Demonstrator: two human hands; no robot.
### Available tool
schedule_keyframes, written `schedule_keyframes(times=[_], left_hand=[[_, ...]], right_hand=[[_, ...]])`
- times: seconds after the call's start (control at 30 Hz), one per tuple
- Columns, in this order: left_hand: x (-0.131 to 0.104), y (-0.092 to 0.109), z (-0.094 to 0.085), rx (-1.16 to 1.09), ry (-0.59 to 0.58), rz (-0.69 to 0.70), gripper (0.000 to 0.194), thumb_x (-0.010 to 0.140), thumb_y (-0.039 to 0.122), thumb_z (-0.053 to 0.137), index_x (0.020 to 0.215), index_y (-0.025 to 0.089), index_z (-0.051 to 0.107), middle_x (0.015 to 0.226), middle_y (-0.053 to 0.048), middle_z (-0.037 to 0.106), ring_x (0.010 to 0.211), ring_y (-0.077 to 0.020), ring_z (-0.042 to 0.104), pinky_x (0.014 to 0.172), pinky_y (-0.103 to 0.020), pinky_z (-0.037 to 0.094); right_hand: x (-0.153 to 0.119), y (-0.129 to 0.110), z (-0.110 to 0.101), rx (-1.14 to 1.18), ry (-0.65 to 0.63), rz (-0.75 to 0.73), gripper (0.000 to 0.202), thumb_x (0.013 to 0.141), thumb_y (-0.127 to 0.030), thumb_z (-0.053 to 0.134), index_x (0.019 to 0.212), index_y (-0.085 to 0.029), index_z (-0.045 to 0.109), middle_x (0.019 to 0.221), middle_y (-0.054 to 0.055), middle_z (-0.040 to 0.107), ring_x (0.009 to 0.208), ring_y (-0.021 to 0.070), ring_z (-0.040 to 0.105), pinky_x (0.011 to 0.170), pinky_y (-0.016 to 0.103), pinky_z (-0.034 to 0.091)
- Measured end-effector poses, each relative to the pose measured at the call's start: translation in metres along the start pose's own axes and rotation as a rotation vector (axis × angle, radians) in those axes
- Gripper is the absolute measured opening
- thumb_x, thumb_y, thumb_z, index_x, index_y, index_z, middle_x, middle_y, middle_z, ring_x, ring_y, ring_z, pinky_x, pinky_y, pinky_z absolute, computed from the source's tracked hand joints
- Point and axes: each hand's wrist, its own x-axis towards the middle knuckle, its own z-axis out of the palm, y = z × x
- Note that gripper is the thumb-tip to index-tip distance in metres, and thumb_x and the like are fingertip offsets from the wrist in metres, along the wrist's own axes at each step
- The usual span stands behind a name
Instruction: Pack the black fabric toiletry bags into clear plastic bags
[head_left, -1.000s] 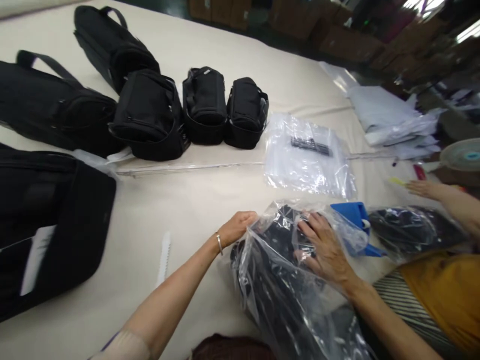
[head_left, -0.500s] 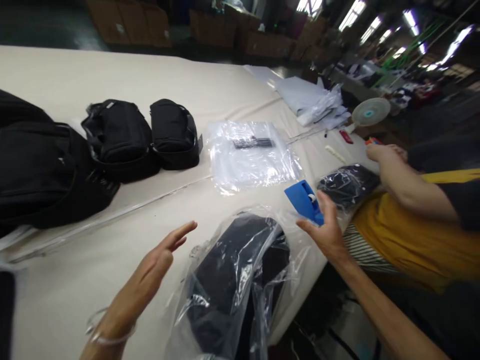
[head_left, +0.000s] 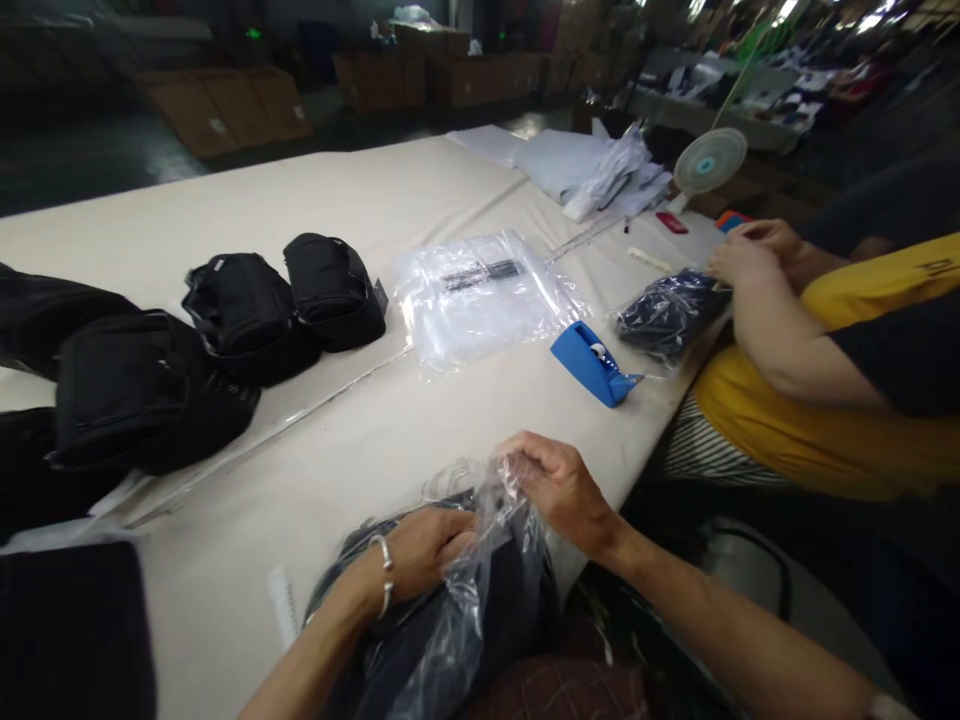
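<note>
A black bag inside a clear plastic bag [head_left: 480, 610] lies before me at the table's near edge. My right hand [head_left: 559, 490] is closed on the gathered upper part of the plastic. Pressed against the wrapped bag, my left hand [head_left: 431, 550] has its fingers curled at the plastic folds; its fingertips are partly hidden. A blue tape dispenser [head_left: 589, 365] stands on the table beyond my right hand. Farther off lies a stack of flat clear plastic bags [head_left: 487, 320] with a dark printed label.
Several black bags [head_left: 240, 305] stand in a row on the left of the pale table [head_left: 315, 190]. At the right, a co-worker's hands [head_left: 750, 255] are over another wrapped black bag [head_left: 667, 315]. Behind are a small white fan [head_left: 709, 160] and crumpled plastic sheets [head_left: 600, 165].
Both hands, held apart and open before, have come together at the wrapped bag and gripped its plastic. The plastic's upper part is now bunched. My view has shifted.
</note>
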Motion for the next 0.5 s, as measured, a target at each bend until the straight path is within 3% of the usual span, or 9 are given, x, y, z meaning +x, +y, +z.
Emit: schedule_keyframes(times=[0.07,0.17,0.27,0.3,0.37,0.43,0.5], left_hand=[[0.011,0.005,0.012,0.021,-0.037,0.027,0.041,0.094,0.042,0.034,0.079,0.02,0.066,0.07,0.0,0.066,0.065,-0.0172,0.059,0.063,-0.027,0.044],[0.029,-0.002,0.013,0.017,-0.068,0.043,0.028,0.087,0.035,0.044,0.082,0.021,0.068,0.079,-0.001,0.071,0.075,-0.0191,0.064,0.07,-0.027,0.047],[0.026,-0.016,-0.006,0.053,-0.005,-0.003,0.033,0.087,0.036,0.043,0.102,0.021,0.07,0.106,-0.008,0.073,0.099,-0.0263,0.065,0.092,-0.037,0.047],[0.019,-0.018,-0.013,0.064,0.021,-0.029,0.04,0.09,0.04,0.039,0.109,0.02,0.068,0.115,-0.01,0.071,0.106,-0.0283,0.064,0.097,-0.04,0.045],[-0.004,-0.017,-0.021,0.102,0.053,-0.076,0.054,0.092,0.052,0.034,0.127,0.021,0.06,0.134,-0.013,0.061,0.121,-0.0304,0.057,0.105,-0.044,0.039],[-0.029,-0.01,-0.014,0.206,0.053,-0.112,0.071,0.085,0.067,0.043,0.141,0.023,0.046,0.148,-0.013,0.048,0.134,-0.0332,0.046,0.112,-0.048,0.033],[-0.044,-0.003,0.004,0.349,0.064,-0.135,0.091,0.074,0.073,0.056,0.148,0.024,0.035,0.155,-0.014,0.036,0.141,-0.037,0.034,0.115,-0.054,0.027]], right_hand=[[0.013,-0.002,0.013,0.239,0.035,0.083,0.022,0.088,-0.038,0.059,0.091,-0.018,0.066,0.081,0.001,0.068,0.048,0.0073,0.048,0.044,0.02,0.039],[0.046,-0.001,0.023,0.508,0.089,0.107,0.022,0.084,-0.037,0.064,0.094,-0.017,0.063,0.086,0.002,0.07,0.042,0.0037,0.04,0.038,0.017,0.033],[0.057,0.012,-0.001,0.588,0.014,0.117,0.044,0.074,-0.031,0.077,0.113,-0.021,0.061,0.114,0.005,0.067,0.069,0.0087,0.061,0.062,0.022,0.052],[0.048,0.022,-0.017,0.576,-0.031,0.128,0.056,0.072,-0.031,0.079,0.122,-0.024,0.057,0.128,0.006,0.061,0.087,0.0131,0.065,0.077,0.028,0.055],[0.011,0.056,-0.05,0.511,-0.029,0.161,0.065,0.075,-0.039,0.078,0.133,-0.028,0.051,0.142,0.007,0.051,0.114,0.0201,0.06,0.1,0.039,0.047],[-0.041,0.103,-0.071,0.401,0.219,0.254,0.061,0.074,-0.051,0.075,0.126,-0.025,0.057,0.135,0.009,0.057,0.119,0.0231,0.057,0.105,0.043,0.041],[-0.09,0.149,-0.07,0.288,0.248,0.553,0.063,0.061,-0.053,0.084,0.11,-0.019,0.066,0.116,0.012,0.068,0.108,0.0272,0.062,0.099,0.046,0.044]])
